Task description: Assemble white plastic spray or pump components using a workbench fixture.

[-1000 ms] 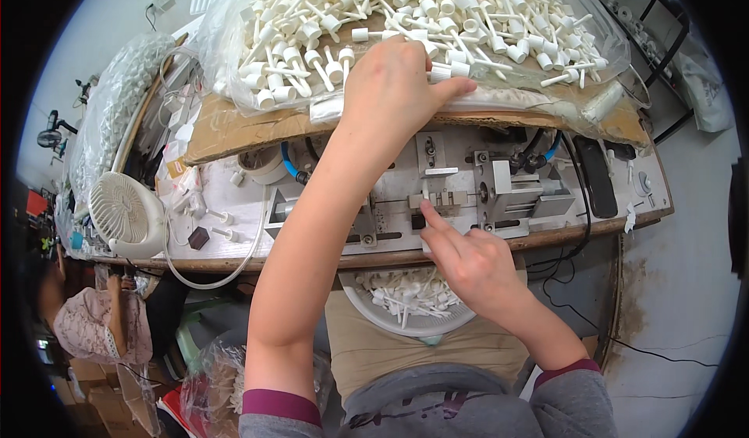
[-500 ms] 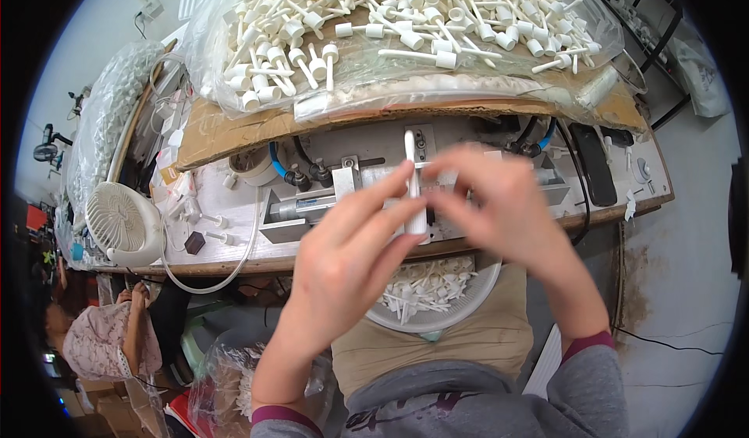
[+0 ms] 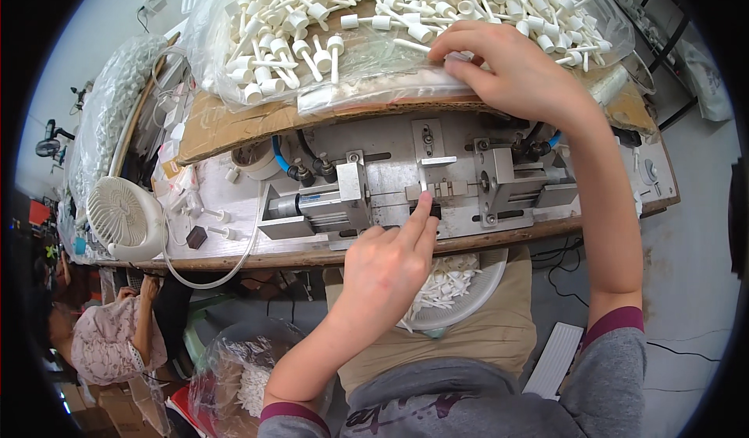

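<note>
My left hand [image 3: 390,262] reaches over the front of a metal clamping fixture [image 3: 449,188], its index finger stretched out. The fingertip touches the lower end of a small white plastic piece [image 3: 439,160] in the middle of the fixture; the finger hides part of it. At the front edge of the heap, my right hand [image 3: 499,67] closes thumb and fingers round the cap of a white capped stick [image 3: 409,46]. The stick's thin end points left, and the fingers mostly cover its cap.
Behind the fixture, many white capped sticks [image 3: 312,13] lie heaped on plastic over cardboard [image 3: 234,138]. A bowl of small white parts [image 3: 456,313] rests on my lap. A white fan [image 3: 125,218] stands at the left. Another person [image 3: 113,336] sits at far left.
My right hand has moved up and away from the fixture to the heap and taken hold of a capped stick. The left hand has lowered, its index finger now at the fixture.
</note>
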The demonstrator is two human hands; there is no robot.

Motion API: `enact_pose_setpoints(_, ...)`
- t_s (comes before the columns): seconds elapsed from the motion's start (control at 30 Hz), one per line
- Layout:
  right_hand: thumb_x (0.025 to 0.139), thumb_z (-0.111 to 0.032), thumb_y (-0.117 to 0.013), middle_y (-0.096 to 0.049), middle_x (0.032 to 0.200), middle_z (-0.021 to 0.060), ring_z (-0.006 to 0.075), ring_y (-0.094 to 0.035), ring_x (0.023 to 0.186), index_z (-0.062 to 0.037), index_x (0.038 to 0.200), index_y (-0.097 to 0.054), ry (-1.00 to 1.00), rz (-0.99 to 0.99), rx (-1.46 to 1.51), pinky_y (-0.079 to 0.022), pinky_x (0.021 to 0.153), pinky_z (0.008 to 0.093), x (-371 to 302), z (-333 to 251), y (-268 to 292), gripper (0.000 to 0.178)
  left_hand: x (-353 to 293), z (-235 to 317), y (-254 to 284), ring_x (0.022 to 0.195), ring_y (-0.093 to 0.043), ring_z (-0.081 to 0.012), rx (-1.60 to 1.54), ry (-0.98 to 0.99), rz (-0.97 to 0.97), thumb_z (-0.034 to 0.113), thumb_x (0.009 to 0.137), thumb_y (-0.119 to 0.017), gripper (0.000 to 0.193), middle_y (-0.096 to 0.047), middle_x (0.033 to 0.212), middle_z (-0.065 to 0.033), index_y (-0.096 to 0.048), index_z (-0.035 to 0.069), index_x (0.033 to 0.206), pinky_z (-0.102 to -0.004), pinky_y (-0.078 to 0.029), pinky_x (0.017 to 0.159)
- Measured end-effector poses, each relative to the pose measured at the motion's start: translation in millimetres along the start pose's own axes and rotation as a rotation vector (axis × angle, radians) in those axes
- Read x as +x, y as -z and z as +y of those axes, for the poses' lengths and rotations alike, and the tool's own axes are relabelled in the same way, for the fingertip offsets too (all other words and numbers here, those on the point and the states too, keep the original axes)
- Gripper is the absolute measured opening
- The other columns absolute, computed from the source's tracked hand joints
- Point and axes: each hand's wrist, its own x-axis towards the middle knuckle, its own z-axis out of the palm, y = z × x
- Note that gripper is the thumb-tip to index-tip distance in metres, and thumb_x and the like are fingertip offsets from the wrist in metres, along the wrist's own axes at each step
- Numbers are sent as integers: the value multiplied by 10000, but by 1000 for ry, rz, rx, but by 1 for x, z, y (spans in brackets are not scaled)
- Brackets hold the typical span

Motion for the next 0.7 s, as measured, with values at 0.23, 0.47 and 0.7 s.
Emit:
enact_pose_setpoints(0.23,855,-2,-642,-643,1133,45,129,-595,989,-16,1121,-698,-126,55,313,-546,837,285,-12,12,17,272,5,0,-1,575,-642,-192,-37,39,-22,149,775,-774,239,-705,1185,-113,-717,57,987,-285,-516,586)
enact_pose_setpoints(0.47,841,15,-667,-644,1061,107,160,-640,953,-14,1154,-689,-73,430,561,-571,767,283,-53,-39,-2,315,29,-30,37,702,-687,-245,-199,13,122,126,830,-728,210,-719,1107,-101,-720,56,1028,-334,-548,645)
enact_pose_setpoints(0.7,839,-27,-657,-586,1273,210,227,-662,824,29,1124,-636,-8,261,144,-551,692,288,-134,-101,-68,291,105,-127,62,1044,-661,-292,228,-34,406,-33,863,-585,321,-704,1171,-98,-723,82,1129,-380,-512,934)
